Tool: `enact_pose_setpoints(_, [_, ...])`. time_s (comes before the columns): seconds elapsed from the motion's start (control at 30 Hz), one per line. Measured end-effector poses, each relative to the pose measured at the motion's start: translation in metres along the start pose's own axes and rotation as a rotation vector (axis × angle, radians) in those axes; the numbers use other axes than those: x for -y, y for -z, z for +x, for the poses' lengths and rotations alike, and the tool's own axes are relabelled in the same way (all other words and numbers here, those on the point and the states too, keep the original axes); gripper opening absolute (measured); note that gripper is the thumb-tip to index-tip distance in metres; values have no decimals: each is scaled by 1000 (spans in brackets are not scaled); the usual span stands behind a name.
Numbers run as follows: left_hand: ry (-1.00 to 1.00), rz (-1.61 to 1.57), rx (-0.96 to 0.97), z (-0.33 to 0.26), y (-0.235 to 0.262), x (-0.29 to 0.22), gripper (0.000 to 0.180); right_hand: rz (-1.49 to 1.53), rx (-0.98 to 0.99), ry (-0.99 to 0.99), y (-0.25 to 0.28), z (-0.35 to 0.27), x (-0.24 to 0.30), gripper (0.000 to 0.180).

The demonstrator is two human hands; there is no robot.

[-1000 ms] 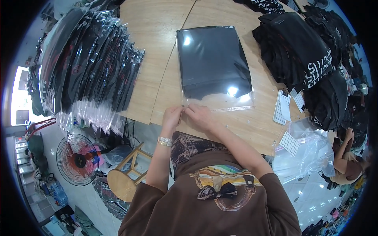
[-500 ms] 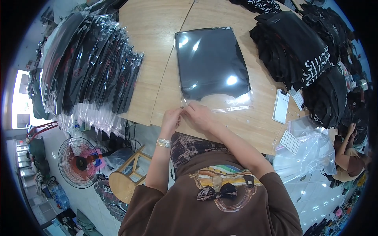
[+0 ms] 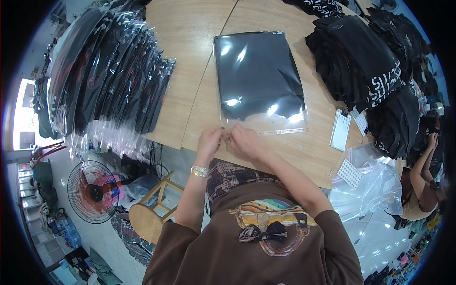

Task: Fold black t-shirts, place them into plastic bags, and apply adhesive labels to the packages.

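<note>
A folded black garment (image 3: 259, 76) lies flat on the table inside a clear plastic bag (image 3: 270, 122), its glossy film catching light. The bag's near edge, with a sealing strip across it, points toward me. At the near left corner of this bag, my left hand (image 3: 210, 142) is closed, thumb and fingertips pinching the film. Just beside it, my right hand (image 3: 245, 141) is also closed on the same corner, fingertips almost touching the left ones. Exactly how the film runs between the fingers is partly hidden.
Bagged black garments (image 3: 114, 71) stand in a thick stack at left. Unbagged black garments (image 3: 356, 57) are heaped at right, near white sticker sheets (image 3: 340, 130). Loose plastic bags (image 3: 368, 183) hang off the table's right edge. A fan (image 3: 93, 191) and wooden stool (image 3: 147, 223) stand at left.
Both hands stay at the bag's corner, and the right fingers have drawn slightly apart from the left. The film's reflections have shifted as its surface moves. My view has shifted slightly.
</note>
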State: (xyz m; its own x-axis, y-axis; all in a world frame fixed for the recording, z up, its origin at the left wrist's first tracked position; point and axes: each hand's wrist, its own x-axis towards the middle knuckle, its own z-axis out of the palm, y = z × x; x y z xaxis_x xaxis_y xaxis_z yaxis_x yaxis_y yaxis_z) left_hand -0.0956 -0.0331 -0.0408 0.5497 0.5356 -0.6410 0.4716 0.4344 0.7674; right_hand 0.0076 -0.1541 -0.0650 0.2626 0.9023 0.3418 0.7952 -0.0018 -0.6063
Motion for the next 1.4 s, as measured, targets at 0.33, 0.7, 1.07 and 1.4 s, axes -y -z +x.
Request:
enact_pose_setpoints(0.33, [-74, 65, -20, -2, 16, 6, 19, 221, -949, -628, 183, -102, -50, 16])
enact_pose_setpoints(0.7, [-803, 873, -346, 5, 28, -20, 13, -780, -994, -535, 355, -183, -52, 25])
enact_pose_setpoints(1.07, [-1643, 1316, 332, 33, 33, -54, 17, -574, 167, 205, 178, -92, -103, 21])
enact_pose_setpoints(1.4, [-1335, 1134, 307, 29, 45, -41, 7, -226, 54, -134, 164, -97, -96, 14])
